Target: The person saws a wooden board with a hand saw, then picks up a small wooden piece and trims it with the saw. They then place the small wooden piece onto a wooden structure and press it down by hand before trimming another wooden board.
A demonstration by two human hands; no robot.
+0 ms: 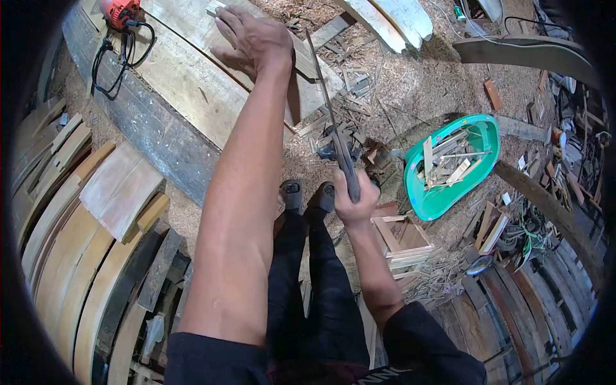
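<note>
My right hand (357, 200) is closed around the handle of a handsaw (335, 122). The saw's thin blade points away from me, passing right by the near end of a narrow wooden strip (305, 63). That strip lies on a wide pale board (186, 80), its end sticking out toward the saw. My left hand (260, 40) grips the strip from above, fingers and thumb reaching over to its left side. Part of the strip is hidden under the hand.
A red power tool (120, 11) with a black cord sits on the boards at upper left. On the sawdust-covered floor, a green plastic tub (416, 204) holds wood scraps. A small wooden crate (410, 240) stands near my right forearm. Stacked planks (90, 269) line the left.
</note>
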